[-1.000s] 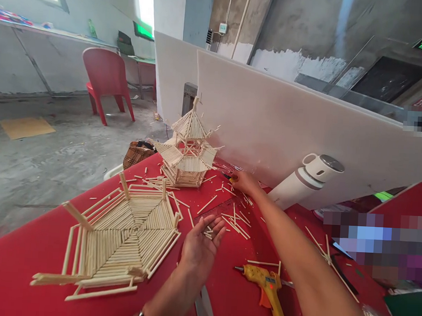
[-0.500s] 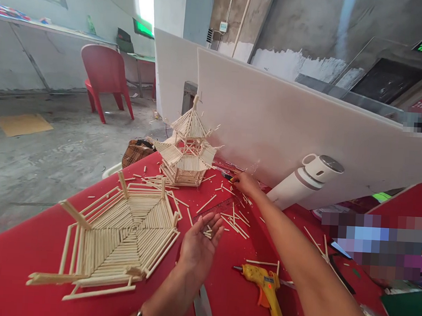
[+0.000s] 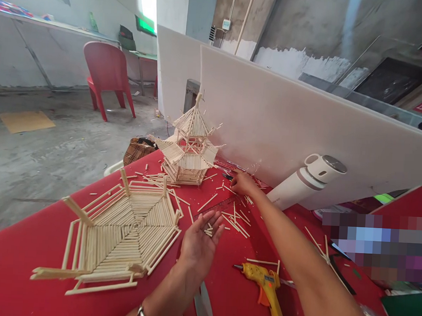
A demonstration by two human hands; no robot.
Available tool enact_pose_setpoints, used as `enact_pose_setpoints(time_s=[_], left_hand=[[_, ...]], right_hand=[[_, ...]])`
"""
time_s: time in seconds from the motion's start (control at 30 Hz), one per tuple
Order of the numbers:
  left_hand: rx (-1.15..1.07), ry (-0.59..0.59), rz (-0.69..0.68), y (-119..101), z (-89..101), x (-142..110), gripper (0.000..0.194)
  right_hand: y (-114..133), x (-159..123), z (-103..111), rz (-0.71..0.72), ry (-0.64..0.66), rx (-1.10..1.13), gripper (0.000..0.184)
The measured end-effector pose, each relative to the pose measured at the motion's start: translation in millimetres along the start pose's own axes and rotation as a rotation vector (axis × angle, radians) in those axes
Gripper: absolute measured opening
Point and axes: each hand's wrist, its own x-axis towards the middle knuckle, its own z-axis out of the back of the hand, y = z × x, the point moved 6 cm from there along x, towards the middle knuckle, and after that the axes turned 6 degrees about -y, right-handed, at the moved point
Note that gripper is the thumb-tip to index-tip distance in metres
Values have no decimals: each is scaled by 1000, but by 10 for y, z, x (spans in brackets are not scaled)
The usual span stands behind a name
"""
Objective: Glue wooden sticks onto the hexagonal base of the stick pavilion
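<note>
My left hand (image 3: 201,242) is palm up over the red table, fingers loosely curled, cradling several short wooden stick pieces (image 3: 209,230). Farther back, my right hand (image 3: 244,184) reaches down to the tabletop with its fingers drawn together; what is between them is hidden. Right beside those fingers is a dark-handled tool (image 3: 227,176), perhaps a cutter. Loose sticks (image 3: 236,224) are scattered between my hands. An octagonal stick platform (image 3: 122,233) with railings and upright posts lies left of my left hand. Behind it stands a tiered stick pagoda (image 3: 190,150).
A yellow glue gun (image 3: 266,286) lies on the red table (image 3: 18,256) right of my left wrist, and a flat blade-like piece (image 3: 203,306) beside that wrist. A white bottle (image 3: 305,179) leans near a white panel (image 3: 287,115). A red chair (image 3: 107,72) stands on the floor behind.
My right fingers have shifted slightly down and away from the dark-handled tool. My left hand keeps its place with the stick pieces. The camera view has moved slightly.
</note>
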Motion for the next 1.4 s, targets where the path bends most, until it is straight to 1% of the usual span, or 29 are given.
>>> enact_pose_setpoints(time_s=[0.1, 0.17, 0.23, 0.3, 0.37, 0.43, 0.5, 0.57, 0.63, 0.67, 0.73, 0.8, 0.83, 0.9, 1.0, 1.07, 1.1, 1.13, 1.2, 1.3, 1.37, 1.4], left_hand=[[2, 4, -13, -20, -4, 2, 25], [-6, -5, -16, -22, 1, 7, 24], [-15, -21, -8, -6, 14, 18, 24], [-21, -41, 4, 20, 31, 35, 25], [-30, -51, 2, 36, 41, 52, 27], [-35, -41, -2, 37, 34, 60, 28], [-34, -29, -5, 21, 17, 54, 28], [-29, -29, -4, -7, 3, 36, 28], [-28, -37, -10, -42, -6, 14, 28], [-27, -39, -12, -56, -11, 4, 28], [-28, -40, -17, -78, -15, -8, 27], [-34, -50, -24, -88, -6, -6, 25], [-36, -56, -25, -87, 1, -2, 25], [-37, -63, -23, -71, 16, 13, 25], [-36, -57, -10, -23, 22, 32, 26], [-33, -50, 1, 11, 16, 30, 27], [-30, -46, 7, 25, 9, 23, 27], [-26, -40, 13, 36, 1, 12, 28], [-13, -28, 26, 46, -14, -21, 29], [4, -7, 32, 39, -32, -77, 29], [12, 2, 35, 41, -33, -107, 27], [15, 4, 39, 49, -31, -117, 26]], right_hand=[[81, -27, 8, -8, 80, 38, 31], [158, -120, 66, 3, 107, 86, 27], [268, -303, 130, 46, 137, 162, 23], [409, -557, 164, 121, 200, 256, 21], [548, -800, 160, 196, 289, 330, 24], [624, -907, 156, 206, 316, 363, 27], [617, -820, 171, 147, 246, 348, 26], [559, -595, 197, 58, 126, 295, 22], [509, -333, 193, -14, 50, 236, 24], [495, -213, 179, -41, 36, 213, 26], [492, -34, 138, -72, 50, 188, 32], [511, 34, 115, -74, 92, 194, 35], [525, 18, 117, -65, 119, 209, 34], [568, -117, 139, -23, 185, 265, 29], [676, -518, 186, 82, 313, 389, 18], [752, -807, 212, 152, 406, 469, 18], [770, -913, 237, 180, 427, 498, 21], [759, -977, 277, 192, 417, 512, 24], [632, -975, 401, 169, 309, 493, 29], [207, -807, 630, 41, 75, 383, 22], [-120, -718, 709, -51, -5, 297, 17], [-267, -696, 706, -90, -11, 259, 17]])
